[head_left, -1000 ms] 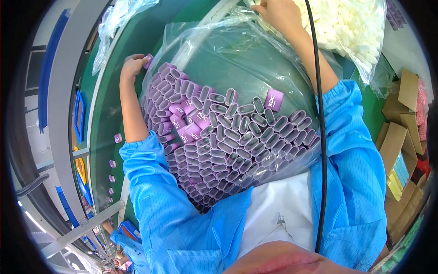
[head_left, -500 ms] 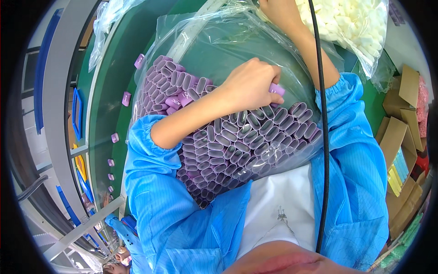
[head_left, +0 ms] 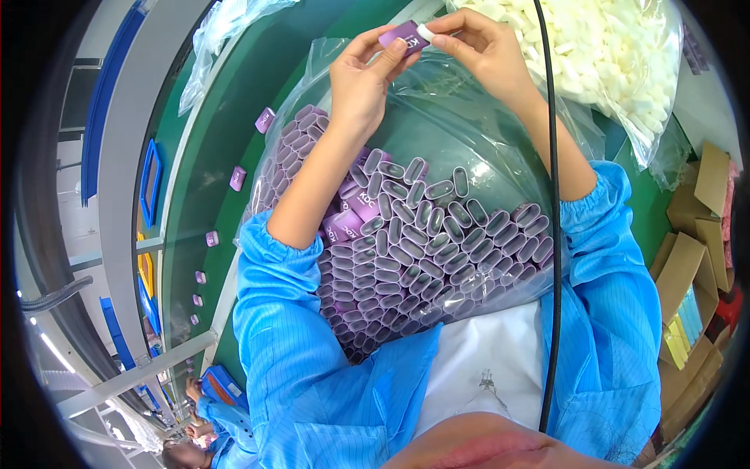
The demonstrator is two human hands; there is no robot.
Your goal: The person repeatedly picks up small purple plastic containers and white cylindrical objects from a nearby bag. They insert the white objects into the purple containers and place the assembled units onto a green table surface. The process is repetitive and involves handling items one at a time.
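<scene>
High in the view, my left hand (head_left: 359, 87) pinches a small purple oval case (head_left: 400, 36) between thumb and fingers. My right hand (head_left: 491, 61) grips a small white foam piece (head_left: 425, 32) by its fingertips and holds it against the right end of that case. Whether the piece has entered the case cannot be made out. Below both hands, a clear plastic bag (head_left: 461, 133) holds many similar purple cases (head_left: 422, 254), most standing with open ends up and a few lying on their sides. Pale cream-white foam pieces (head_left: 601, 59) fill another clear bag at the upper right.
Several purple cases (head_left: 237, 178) lie in a spaced row on the green belt (head_left: 195, 156) at left. A black cable (head_left: 555, 234) hangs down across the view. Cardboard boxes (head_left: 680, 262) stand at right. Another person in blue (head_left: 226, 426) is at lower left.
My left hand has risen from the pile with a purple case and now holds it upright of the bag's far side. My right hand has come into full view with a white foam piece.
</scene>
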